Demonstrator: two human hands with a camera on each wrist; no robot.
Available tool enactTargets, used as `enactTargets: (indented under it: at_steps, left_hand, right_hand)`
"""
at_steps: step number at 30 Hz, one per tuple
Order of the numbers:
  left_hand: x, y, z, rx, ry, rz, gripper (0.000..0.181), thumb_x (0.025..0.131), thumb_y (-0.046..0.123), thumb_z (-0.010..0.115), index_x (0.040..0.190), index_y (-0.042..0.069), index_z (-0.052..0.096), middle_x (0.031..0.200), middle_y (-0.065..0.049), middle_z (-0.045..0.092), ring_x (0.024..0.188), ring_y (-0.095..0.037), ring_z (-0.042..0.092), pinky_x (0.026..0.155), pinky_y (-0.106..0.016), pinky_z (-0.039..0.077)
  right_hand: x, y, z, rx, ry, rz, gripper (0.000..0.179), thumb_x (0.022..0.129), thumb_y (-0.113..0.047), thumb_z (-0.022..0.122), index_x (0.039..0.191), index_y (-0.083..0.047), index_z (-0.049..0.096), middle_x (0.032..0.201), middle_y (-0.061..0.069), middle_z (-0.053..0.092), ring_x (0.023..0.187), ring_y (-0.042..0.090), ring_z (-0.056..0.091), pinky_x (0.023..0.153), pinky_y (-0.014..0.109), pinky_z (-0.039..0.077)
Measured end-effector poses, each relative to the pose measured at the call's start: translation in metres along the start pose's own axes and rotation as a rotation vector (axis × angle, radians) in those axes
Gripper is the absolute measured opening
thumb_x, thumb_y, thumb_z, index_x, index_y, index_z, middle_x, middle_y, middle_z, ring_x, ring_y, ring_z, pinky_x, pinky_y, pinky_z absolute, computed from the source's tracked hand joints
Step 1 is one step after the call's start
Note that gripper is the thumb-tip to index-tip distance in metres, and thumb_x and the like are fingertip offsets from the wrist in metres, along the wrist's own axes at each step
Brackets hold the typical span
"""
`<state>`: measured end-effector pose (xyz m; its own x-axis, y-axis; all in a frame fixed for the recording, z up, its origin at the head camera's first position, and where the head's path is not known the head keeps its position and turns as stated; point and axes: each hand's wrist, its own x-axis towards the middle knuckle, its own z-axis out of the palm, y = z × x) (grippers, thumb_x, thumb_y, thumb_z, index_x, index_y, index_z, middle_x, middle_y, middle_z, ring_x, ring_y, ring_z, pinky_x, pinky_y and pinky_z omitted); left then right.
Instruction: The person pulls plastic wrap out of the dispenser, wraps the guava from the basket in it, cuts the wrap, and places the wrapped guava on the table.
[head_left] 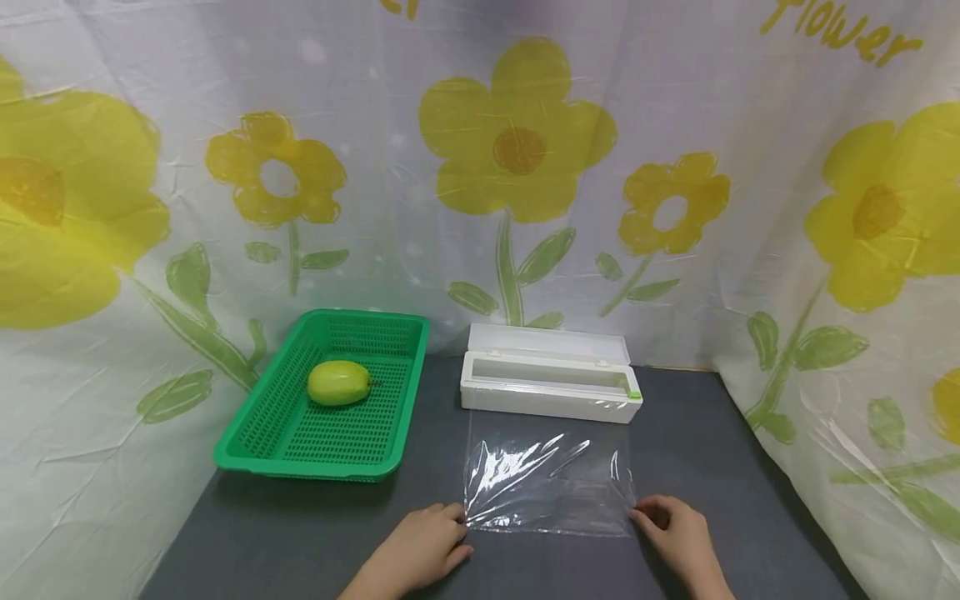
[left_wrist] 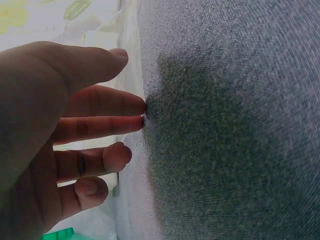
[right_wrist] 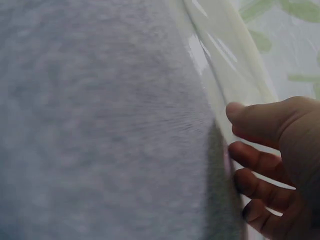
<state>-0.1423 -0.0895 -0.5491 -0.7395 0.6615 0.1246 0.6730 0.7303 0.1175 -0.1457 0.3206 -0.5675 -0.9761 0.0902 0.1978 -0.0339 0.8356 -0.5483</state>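
A sheet of clear cling film [head_left: 547, 492] stretches toward me over the dark table from a white dispenser box [head_left: 551, 404], whose lid [head_left: 547, 342] stands raised. My left hand [head_left: 423, 546] is at the film's near left corner. In the left wrist view, the index and middle fingers [left_wrist: 107, 102] reach straight down to the table surface, with the thumb [left_wrist: 95, 62] apart from them. At the near right corner, my right hand [head_left: 675, 533] pinches the film between thumb [right_wrist: 255, 117] and index finger, and the other fingers are loosely bent.
A green plastic basket [head_left: 408, 417] stands at the back left with a yellow-green oval fruit [head_left: 337, 383] in it. A small green piece [head_left: 634, 395] sits at the right end of the box's front edge. Flower-printed curtains [head_left: 375, 250] border the table [head_left: 697, 450] at the back and sides.
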Motion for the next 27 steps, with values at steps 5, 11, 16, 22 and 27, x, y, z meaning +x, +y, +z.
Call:
enactTargets:
  at_steps: [5, 11, 16, 22, 27]
  left_hand:
    - [0.001, -0.001, -0.001, 0.0, -0.004, 0.002, 0.025, 0.096, 0.039, 0.077, 0.082, 0.018, 0.076, 0.105, 0.005, 0.069, 0.086, -0.013, 0.065, 0.07, -0.032, 0.056]
    - [0.003, -0.001, -0.002, -0.013, -0.027, -0.005, 0.025, 0.097, 0.038, 0.077, 0.082, 0.017, 0.078, 0.101, 0.005, 0.069, 0.082, -0.012, 0.063, 0.069, -0.032, 0.056]
    - [0.003, 0.0, -0.003, -0.023, -0.033, -0.009, 0.023, 0.096, 0.038, 0.077, 0.085, 0.018, 0.08, 0.1, 0.007, 0.069, 0.082, -0.011, 0.063, 0.069, -0.032, 0.056]
    - [0.003, 0.001, -0.004, -0.037, -0.04, -0.015, 0.024, 0.096, 0.038, 0.077, 0.084, 0.017, 0.079, 0.099, 0.007, 0.068, 0.081, -0.01, 0.062, 0.068, -0.031, 0.055]
    - [0.002, 0.0, -0.004, -0.056, -0.042, -0.017, 0.024, 0.097, 0.038, 0.077, 0.084, 0.018, 0.079, 0.098, 0.007, 0.067, 0.08, -0.01, 0.061, 0.066, -0.031, 0.054]
  right_hand:
    - [-0.002, 0.002, 0.005, 0.0, 0.073, -0.055, 0.011, 0.084, -0.015, 0.09, 0.086, -0.017, 0.08, 0.076, -0.01, 0.064, 0.064, -0.002, 0.045, 0.06, 0.026, 0.042]
    - [-0.002, -0.001, 0.014, 0.02, 0.184, 0.023, 0.01, 0.083, -0.013, 0.09, 0.083, -0.012, 0.081, 0.069, -0.008, 0.066, 0.06, -0.001, 0.049, 0.058, 0.027, 0.043]
    - [-0.003, -0.007, 0.023, 0.043, 0.242, 0.184, 0.014, 0.087, -0.02, 0.089, 0.087, -0.008, 0.083, 0.068, -0.005, 0.067, 0.06, 0.006, 0.054, 0.059, 0.031, 0.042]
    - [-0.007, -0.008, 0.032, 0.038, 0.323, 0.188, 0.015, 0.084, -0.018, 0.09, 0.083, -0.005, 0.084, 0.075, 0.006, 0.074, 0.067, 0.024, 0.067, 0.071, 0.047, 0.05]
    - [-0.008, -0.008, 0.036, 0.036, 0.362, 0.196, 0.016, 0.083, -0.018, 0.091, 0.084, -0.004, 0.084, 0.08, 0.013, 0.077, 0.078, 0.037, 0.073, 0.081, 0.059, 0.051]
